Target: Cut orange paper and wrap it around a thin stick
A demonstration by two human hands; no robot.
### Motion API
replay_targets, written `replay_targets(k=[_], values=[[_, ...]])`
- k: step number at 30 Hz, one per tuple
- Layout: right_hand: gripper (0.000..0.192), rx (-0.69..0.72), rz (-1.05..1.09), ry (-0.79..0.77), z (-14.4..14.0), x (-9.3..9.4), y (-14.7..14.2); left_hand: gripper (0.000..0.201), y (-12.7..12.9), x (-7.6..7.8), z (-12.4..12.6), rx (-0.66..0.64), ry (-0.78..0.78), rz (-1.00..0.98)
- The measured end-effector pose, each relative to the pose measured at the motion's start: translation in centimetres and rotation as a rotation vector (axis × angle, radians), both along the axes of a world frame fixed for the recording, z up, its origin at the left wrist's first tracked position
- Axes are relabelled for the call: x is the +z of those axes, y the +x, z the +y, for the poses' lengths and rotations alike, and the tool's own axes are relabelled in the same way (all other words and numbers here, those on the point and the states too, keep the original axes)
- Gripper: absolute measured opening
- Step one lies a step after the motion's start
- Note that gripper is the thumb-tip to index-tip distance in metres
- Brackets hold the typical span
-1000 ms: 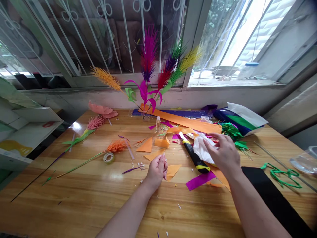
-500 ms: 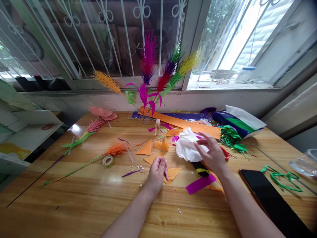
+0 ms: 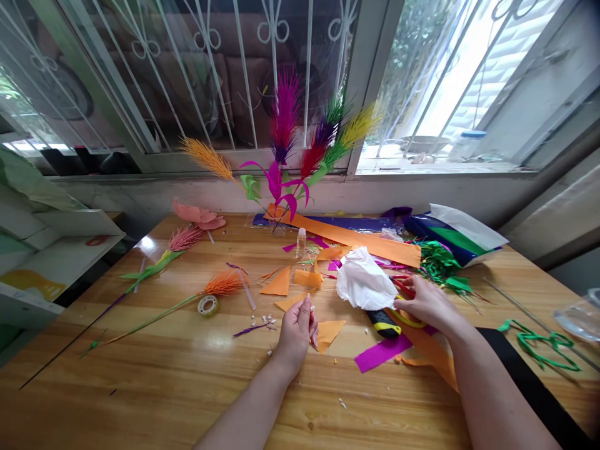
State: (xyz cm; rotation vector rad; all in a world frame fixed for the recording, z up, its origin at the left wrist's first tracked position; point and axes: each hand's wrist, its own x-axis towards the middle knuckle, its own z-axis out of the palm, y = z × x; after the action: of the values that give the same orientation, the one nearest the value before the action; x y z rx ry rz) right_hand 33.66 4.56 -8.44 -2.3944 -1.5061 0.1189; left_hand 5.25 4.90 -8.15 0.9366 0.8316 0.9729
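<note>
My left hand rests low over the table beside a cut orange paper piece. Its fingers are pinched together, and whatever they hold is hidden. Further right, my right hand has its thumb and fingers closing around the red handle of scissors, partly covered by the hand. Under the hand a yellow loop shows. A crumpled white sheet lies just left of the right hand, over part of a black-and-yellow tool handle. A magenta paper strip lies in front of it.
Colourful paper stems stand in a clear vase at the back. A small bottle, a tape roll and an orange paper stem lie leftward. Green tinsel, green string and a black phone are right.
My right hand has moved right and down from the white sheet to the scissors, uncovering the black-and-yellow handle. The left hand has kept its place and pinch.
</note>
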Motion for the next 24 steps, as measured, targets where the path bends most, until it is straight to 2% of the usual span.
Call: replay_targets(k=[4, 8, 11, 13, 16, 18, 22, 24], values=[[0.037, -0.072, -0.030, -0.203, -0.3, 0.8, -0.4, 0.045, -0.1, 0.1, 0.2, 0.014, -0.022, -0.025], [0.040, -0.206, -0.061, -0.302, -1.8, 3.3, 0.2, 0.046, -0.2, 0.4, 0.3, 0.041, -0.062, -0.075], [0.037, -0.281, -0.116, -0.216, -2.6, 4.7, 0.6, 0.046, -0.3, 0.6, 0.4, 0.053, -0.072, -0.122], [0.033, -0.263, -0.116, -0.005, -2.6, 4.9, 0.0, 0.046, -0.3, 0.8, 0.4, 0.060, -0.078, -0.146], [0.032, -0.050, 0.125, 0.319, -2.1, 4.4, -2.7, 0.046, -0.7, 1.2, 0.6, 0.071, -0.090, -0.188], [0.034, 0.166, 0.307, 0.378, -1.9, 4.2, -5.5, 0.045, -1.0, 1.7, 0.7, 0.056, -0.099, -0.241], [0.037, 0.454, 0.174, 0.182, -2.5, 4.9, -11.2, 0.039, -1.8, 2.5, 1.1, -0.027, -0.144, -0.402], [0.035, 0.582, 0.138, 0.154, -2.9, 5.2, -13.1, 0.036, -2.1, 2.7, 1.2, -0.063, -0.183, -0.477]])
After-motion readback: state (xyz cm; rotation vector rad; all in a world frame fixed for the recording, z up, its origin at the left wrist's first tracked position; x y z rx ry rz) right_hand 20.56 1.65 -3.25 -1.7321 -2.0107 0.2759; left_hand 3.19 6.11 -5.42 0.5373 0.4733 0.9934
